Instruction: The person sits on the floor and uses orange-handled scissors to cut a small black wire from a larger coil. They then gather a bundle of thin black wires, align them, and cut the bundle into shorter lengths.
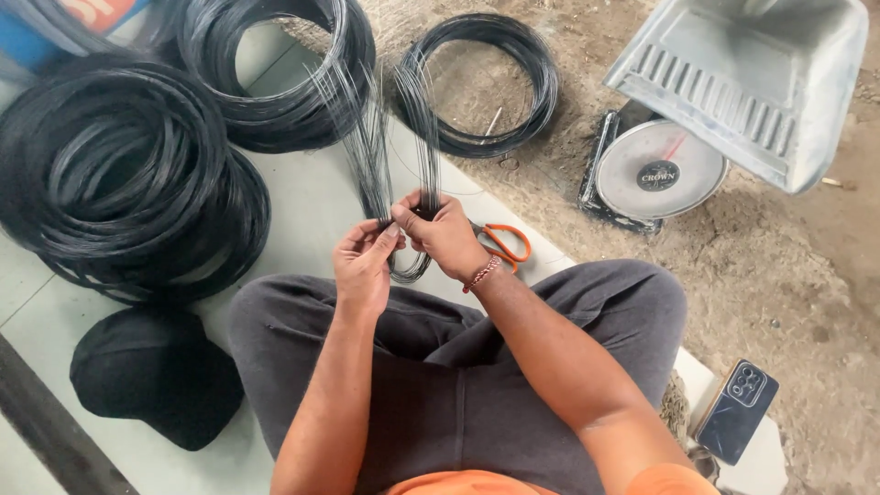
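1. Phone lies by my right knee, at the slab edge. A knee shift could knock it into the dirt.
2. Black cap sits on the slab by my left knee, clear of the work. Low risk.
3. Left hand is closed on the wire bundle, thumb and fingers pinched on the strands just below where they fan out.
4. Right hand is clamped on the same bundle, touching the left. The bundle is folded, with its loop hanging below the hands over my lap.
5. Main risk, I judge: the strand ends are loose and springy. If either grip slackens, they could whip back or splay, pricking bare fingers.
6. Scissors lie just behind my right wrist, partly hidden. A blind reach back could catch a blade.
7. Big coils sit to the left, with another coil ahead on the dirt. The fanned ends reach towards them, so snagging would tangle the bundle.
8. Scale is far right, with its pan over the dial. It is well apart, so I see no conflict.
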